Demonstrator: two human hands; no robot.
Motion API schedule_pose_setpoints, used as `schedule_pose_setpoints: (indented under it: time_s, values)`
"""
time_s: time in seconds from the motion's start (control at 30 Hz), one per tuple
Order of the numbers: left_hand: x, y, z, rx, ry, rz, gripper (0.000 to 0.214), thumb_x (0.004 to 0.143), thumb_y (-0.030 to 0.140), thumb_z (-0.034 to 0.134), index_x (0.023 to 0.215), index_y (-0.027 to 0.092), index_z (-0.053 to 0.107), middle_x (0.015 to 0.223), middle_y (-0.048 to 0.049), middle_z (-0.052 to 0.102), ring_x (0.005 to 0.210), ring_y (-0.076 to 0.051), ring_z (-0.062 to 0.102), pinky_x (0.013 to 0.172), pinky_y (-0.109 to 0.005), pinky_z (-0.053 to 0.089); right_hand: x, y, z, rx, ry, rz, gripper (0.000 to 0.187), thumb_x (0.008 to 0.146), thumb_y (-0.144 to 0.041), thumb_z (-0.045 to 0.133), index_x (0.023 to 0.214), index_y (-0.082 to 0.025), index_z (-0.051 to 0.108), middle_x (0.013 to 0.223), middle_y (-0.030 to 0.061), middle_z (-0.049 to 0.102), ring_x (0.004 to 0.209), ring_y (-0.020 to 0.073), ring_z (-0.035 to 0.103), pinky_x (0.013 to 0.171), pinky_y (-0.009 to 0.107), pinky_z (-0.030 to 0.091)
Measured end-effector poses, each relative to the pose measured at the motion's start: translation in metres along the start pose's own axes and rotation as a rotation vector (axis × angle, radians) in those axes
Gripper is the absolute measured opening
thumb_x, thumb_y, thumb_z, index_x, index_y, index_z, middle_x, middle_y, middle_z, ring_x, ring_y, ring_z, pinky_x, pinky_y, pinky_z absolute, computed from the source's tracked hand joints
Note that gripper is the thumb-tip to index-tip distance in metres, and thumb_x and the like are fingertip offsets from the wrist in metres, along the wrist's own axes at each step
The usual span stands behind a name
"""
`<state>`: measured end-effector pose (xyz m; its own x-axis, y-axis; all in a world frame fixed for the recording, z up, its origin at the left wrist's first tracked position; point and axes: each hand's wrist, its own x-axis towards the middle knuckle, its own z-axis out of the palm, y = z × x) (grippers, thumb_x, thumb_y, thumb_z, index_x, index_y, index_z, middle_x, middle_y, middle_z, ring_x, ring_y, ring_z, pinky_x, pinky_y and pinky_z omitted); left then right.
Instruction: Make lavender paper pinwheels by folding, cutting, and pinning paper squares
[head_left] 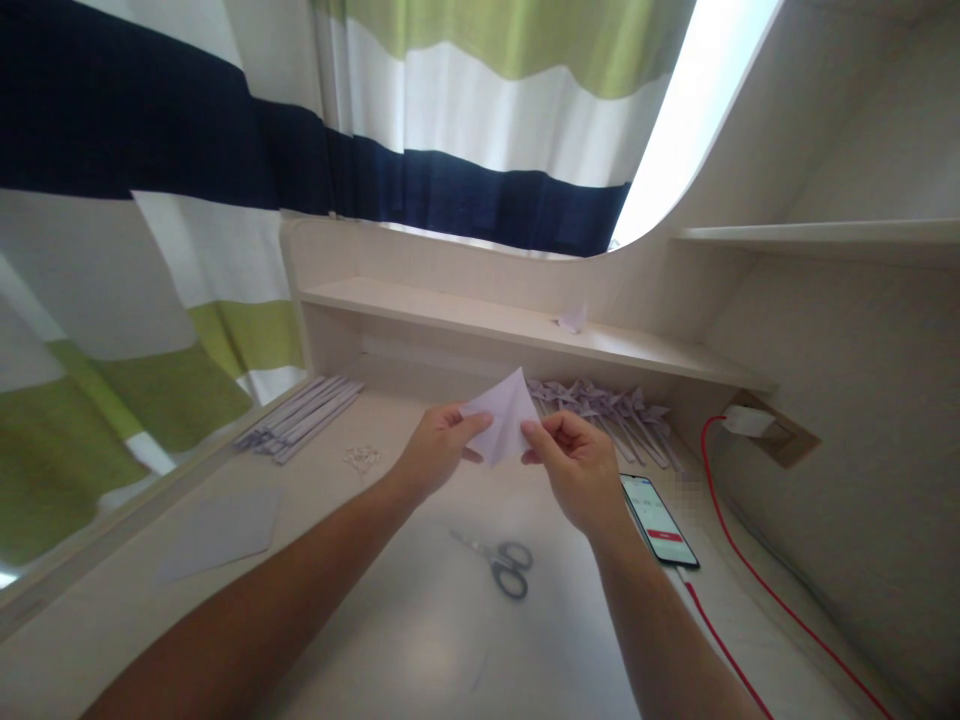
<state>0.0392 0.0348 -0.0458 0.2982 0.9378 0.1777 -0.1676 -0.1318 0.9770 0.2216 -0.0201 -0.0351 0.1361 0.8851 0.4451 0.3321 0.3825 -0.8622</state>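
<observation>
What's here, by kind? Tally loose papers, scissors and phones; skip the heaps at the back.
Folded paper, pinched by left hand and right hand: 1
Flat sheet: 1
Shelf scrap: 1
Scissors: 1
Phone: 1
Total: 5

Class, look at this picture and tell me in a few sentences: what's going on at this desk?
A person holds a folded pale lilac paper piece above the pale wooden desk, the left hand pinching its left edge and the right hand its right edge. Grey-handled metal scissors lie on the desk below, and a black smartphone with a lit screen lies to the right. A row of lilac paper pinwheels sits at the back.
</observation>
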Motion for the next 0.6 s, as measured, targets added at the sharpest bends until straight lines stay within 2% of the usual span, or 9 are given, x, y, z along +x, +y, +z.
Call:
schedule_pose_setpoints:
  time_s: [0.13, 0.23, 0.4, 0.6]
  values:
    - [0.003, 0.002, -0.003, -0.181, 0.042, -0.036, 0.032, 0.075, 0.040, 0.078, 0.089, 0.011, 0.075, 0.084, -0.0099, 0.076, 0.077, -0.023, 0.071, 0.068, -0.033, 0.059, 0.005, 0.006, 0.000, 0.044, -0.002, 0.023, 0.035, 0.088, -0.051, 0.076, 0.077, -0.019, 0.068, 0.065, 0.0033, 0.072, 0.060, 0.0183, 0.067, 0.060, 0.029, 0.052]
    - [0.004, 0.004, -0.005, -0.279, 0.060, -0.040, 0.030, 0.073, 0.036, 0.080, 0.088, 0.012, 0.074, 0.084, -0.0091, 0.076, 0.077, -0.022, 0.070, 0.069, -0.032, 0.058, 0.008, 0.010, 0.002, 0.079, -0.013, 0.054, 0.035, 0.086, -0.050, 0.077, 0.075, -0.018, 0.068, 0.063, 0.0027, 0.071, 0.059, 0.0171, 0.066, 0.059, 0.028, 0.052]
    - [0.005, 0.006, -0.005, -0.438, -0.017, -0.041, 0.028, 0.076, 0.032, 0.080, 0.092, 0.010, 0.073, 0.085, -0.0098, 0.076, 0.074, -0.019, 0.069, 0.069, -0.029, 0.054, 0.010, 0.013, 0.006, 0.157, -0.037, 0.110, 0.035, 0.083, -0.049, 0.080, 0.076, -0.017, 0.069, 0.061, 0.0025, 0.070, 0.057, 0.0159, 0.066, 0.058, 0.027, 0.054]
    - [0.007, 0.003, -0.005, -0.410, -0.148, -0.006, 0.033, 0.071, 0.030, 0.087, 0.093, 0.008, 0.076, 0.093, -0.0142, 0.079, 0.083, -0.024, 0.073, 0.075, -0.032, 0.054, 0.010, 0.017, 0.010, 0.217, -0.011, 0.111, 0.037, 0.079, -0.051, 0.084, 0.074, -0.017, 0.070, 0.062, 0.0027, 0.072, 0.056, 0.0150, 0.067, 0.056, 0.026, 0.055]
